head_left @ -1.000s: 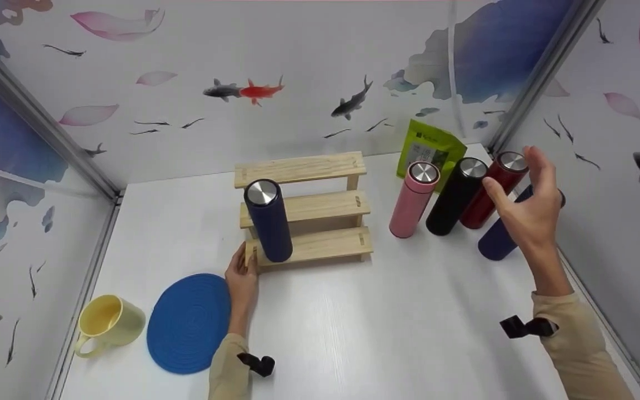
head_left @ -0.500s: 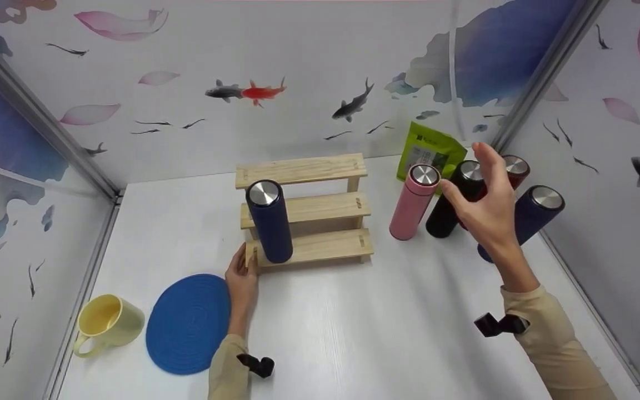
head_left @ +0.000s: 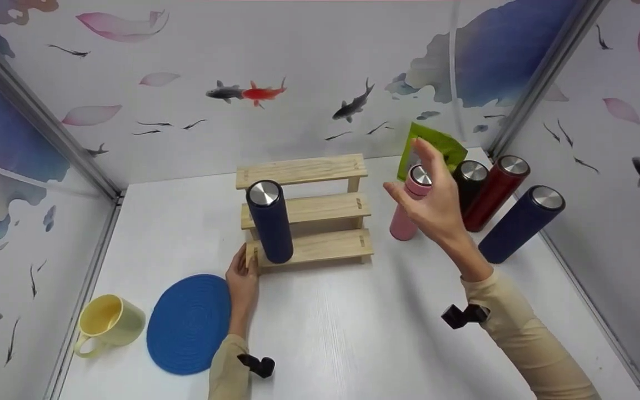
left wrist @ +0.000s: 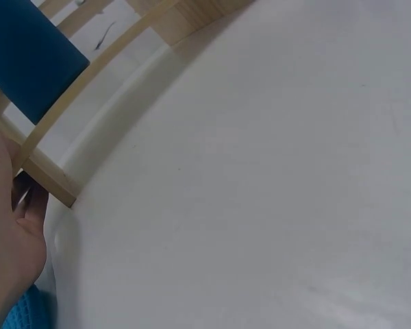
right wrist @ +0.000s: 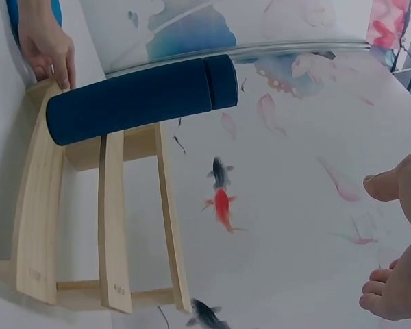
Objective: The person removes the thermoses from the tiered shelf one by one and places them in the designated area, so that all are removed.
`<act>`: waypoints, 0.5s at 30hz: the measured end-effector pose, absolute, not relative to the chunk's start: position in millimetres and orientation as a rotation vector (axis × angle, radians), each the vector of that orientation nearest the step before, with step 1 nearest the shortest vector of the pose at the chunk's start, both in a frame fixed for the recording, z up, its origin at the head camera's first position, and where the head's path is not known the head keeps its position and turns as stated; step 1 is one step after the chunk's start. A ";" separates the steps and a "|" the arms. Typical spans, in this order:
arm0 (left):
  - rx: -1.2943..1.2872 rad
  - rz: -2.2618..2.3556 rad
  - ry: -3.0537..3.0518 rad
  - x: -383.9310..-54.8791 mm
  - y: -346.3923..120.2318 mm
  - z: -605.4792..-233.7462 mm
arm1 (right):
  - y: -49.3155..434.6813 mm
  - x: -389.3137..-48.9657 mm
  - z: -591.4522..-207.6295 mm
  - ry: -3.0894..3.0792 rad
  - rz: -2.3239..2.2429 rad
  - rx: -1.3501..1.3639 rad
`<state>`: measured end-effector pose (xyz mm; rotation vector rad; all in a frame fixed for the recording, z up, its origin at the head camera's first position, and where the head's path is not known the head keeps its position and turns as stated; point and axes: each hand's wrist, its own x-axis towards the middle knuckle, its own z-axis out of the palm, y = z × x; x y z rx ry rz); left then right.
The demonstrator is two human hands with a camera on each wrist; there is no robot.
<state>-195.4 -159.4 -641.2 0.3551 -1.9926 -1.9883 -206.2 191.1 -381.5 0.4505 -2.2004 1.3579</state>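
A three-step wooden rack (head_left: 314, 247) stands on the table, with a dark blue thermos (head_left: 271, 228) upright on the left part of its lowest step. My left hand (head_left: 241, 284) grips the left end of that step, thumb above and fingers underneath in the left wrist view. My right hand (head_left: 436, 214) holds nothing, its thumb and fingers spread apart. It hovers in front of a pink thermos (head_left: 401, 225) and partly hides it. Beside the pink one stand a black thermos (head_left: 469, 189), a red thermos (head_left: 492, 194) and another blue thermos (head_left: 517, 230).
Behind the thermoses leans a green pouch (head_left: 446, 145). A round blue mat (head_left: 189, 325) lies left of my left forearm, and a yellow mug (head_left: 125, 322) stands further left. Printed panels wall the white table (head_left: 342, 333) at the back and sides.
My right hand has moved left, from over the red and blue thermoses, past the black one, to the pink one. My left hand, the rack and its thermos stay put.
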 end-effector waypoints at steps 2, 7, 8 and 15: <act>0.356 -1.989 -1.990 -195.2 -160.1 -641.4 | 183.5 -206.8 -381.2 -2.212 1.351 0.469; 0.362 -1.960 -2.010 -195.3 -160.3 -641.5 | 164.9 -209.3 -383.1 -2.239 1.335 0.512; 0.363 -1.964 -2.011 -195.2 -160.1 -641.5 | 161.3 -210.0 -383.8 -2.235 1.342 0.521; 0.386 -2.009 -2.005 -194.2 -158.5 -641.8 | 138.9 -212.4 -384.6 -2.207 1.422 0.583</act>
